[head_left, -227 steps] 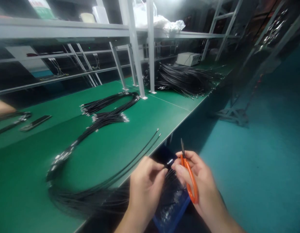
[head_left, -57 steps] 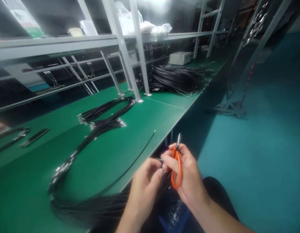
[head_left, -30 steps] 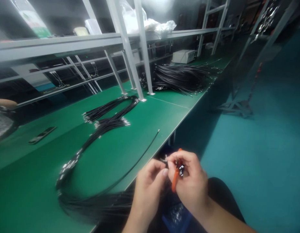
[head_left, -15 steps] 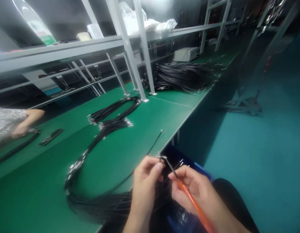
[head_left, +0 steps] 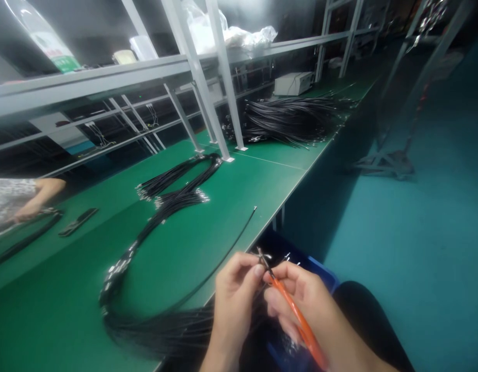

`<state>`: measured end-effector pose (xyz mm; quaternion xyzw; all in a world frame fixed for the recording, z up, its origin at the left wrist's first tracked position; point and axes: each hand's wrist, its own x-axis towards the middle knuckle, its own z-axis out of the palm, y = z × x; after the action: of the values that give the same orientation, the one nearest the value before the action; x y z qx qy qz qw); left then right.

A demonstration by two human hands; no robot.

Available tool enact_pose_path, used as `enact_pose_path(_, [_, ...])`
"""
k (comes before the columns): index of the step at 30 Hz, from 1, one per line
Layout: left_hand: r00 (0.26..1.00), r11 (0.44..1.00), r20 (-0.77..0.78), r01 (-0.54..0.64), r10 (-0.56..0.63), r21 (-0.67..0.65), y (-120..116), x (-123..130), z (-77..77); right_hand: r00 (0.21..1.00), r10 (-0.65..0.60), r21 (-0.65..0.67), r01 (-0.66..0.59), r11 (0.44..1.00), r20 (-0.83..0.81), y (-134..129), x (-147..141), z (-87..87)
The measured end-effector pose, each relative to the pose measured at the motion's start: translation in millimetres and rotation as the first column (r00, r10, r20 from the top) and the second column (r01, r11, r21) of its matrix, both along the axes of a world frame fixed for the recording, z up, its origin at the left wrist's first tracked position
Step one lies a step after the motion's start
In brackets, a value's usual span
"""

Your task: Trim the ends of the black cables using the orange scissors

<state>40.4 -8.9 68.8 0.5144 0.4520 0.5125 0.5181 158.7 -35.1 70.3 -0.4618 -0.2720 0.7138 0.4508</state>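
My right hand (head_left: 297,294) is closed around an orange-handled tool (head_left: 297,312) with a slim dark metal shaft; its exact kind is not clear. The shaft's tip reaches up to the fingertips of my left hand (head_left: 237,289). Those fingers pinch the end of a thin black cable (head_left: 261,261), mostly hidden by the fingers and blurred. Another black cable (head_left: 219,263) curves up behind my left hand to a small metal end on the bench. A thick bundle of black cables (head_left: 157,330) runs from the bench towards my left wrist.
The green bench (head_left: 177,253) carries more cable bundles (head_left: 293,116) and a dark phone-like object (head_left: 78,222). White posts (head_left: 227,88) hold a shelf with a plastic bottle (head_left: 49,41). A blue bin (head_left: 320,274) stands below the edge. Another person's arm (head_left: 41,196) is at left.
My right hand has moved left and closer to my left hand, bringing the tool's metal tip onto the pinched cable end. The view has shifted slightly.
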Motion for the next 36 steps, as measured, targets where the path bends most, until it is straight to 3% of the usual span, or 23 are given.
enact_pose_path(8, [1.000, 0.999, 0.010, -0.017, 0.018, -0.032, 0, 4, 4.0, 0.999, 0.040, 0.007, -0.041, 0.999, 0.022, -1, 2, 1.0])
enact_pose_path(17, [0.994, 0.997, -0.075, -0.075, 0.077, 0.029, 2, 1, -8.1, 0.998, 0.062, 0.080, -0.061, 0.995, -0.003, -10, 14, -7.8])
enact_pose_path(20, [0.991, 0.994, -0.098, -0.082, 0.088, 0.067, 2, 1, -11.6, 0.994, 0.102, 0.059, -0.104, 0.993, 0.047, -10, 13, -9.8])
enact_pose_path(30, [0.992, 0.993, -0.100, -0.065, 0.075, 0.103, 1, 2, -14.9, 0.990, 0.046, -0.002, -0.047, 0.999, 0.133, -1, 8, 0.3])
enact_pose_path(36, [0.991, 0.992, -0.113, -0.056, 0.069, 0.116, 1, 2, -15.3, 0.981, 0.097, -0.026, -0.094, 0.995, 0.168, 0, 9, -1.3])
